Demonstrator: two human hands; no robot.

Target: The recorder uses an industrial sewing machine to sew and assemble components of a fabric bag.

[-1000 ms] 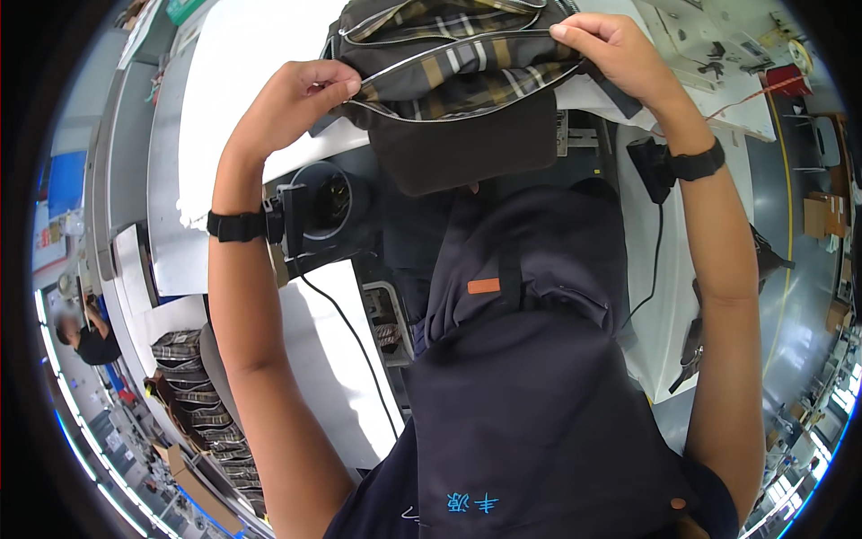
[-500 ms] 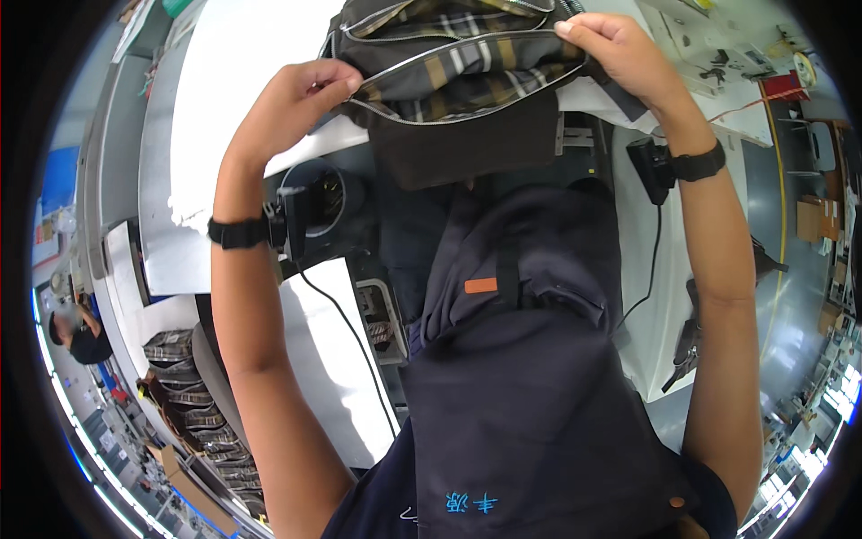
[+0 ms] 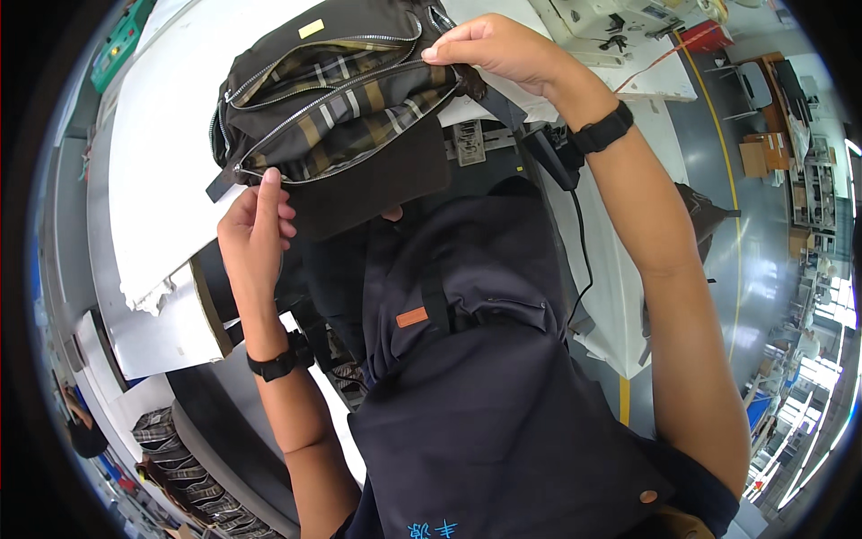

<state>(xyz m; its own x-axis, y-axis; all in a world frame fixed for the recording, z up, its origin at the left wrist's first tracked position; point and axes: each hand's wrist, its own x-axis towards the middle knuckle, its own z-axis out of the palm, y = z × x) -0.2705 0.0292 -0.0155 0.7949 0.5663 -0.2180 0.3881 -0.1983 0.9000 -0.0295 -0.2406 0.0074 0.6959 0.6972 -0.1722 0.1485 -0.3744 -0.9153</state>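
A dark brown bag (image 3: 359,175) with zipped compartments lies at the front edge of the white table, its plaid lining (image 3: 332,117) showing through the gaping zip openings. My left hand (image 3: 256,225) pinches the lower left end of the front opening, thumb on top beside the zip. At the opening's upper right end, my right hand (image 3: 503,54) holds the bag's edge between thumb and fingers. A plain dark flap or panel of the bag hangs below the opening, over the table edge. A small yellowish label (image 3: 311,29) sits on the bag's far side.
The white table (image 3: 162,171) extends to the left. A sewing machine (image 3: 620,18) stands at the far right. Several plaid pieces (image 3: 175,449) are stacked at lower left. My dark apron (image 3: 485,404) covers my lap. A black cable (image 3: 584,242) hangs by my right forearm.
In the view, the bag and both hands have shifted left, and the bag now slants, left end lower. My left hand has turned thumb-up at the opening's corner. Both hands still grip the bag.
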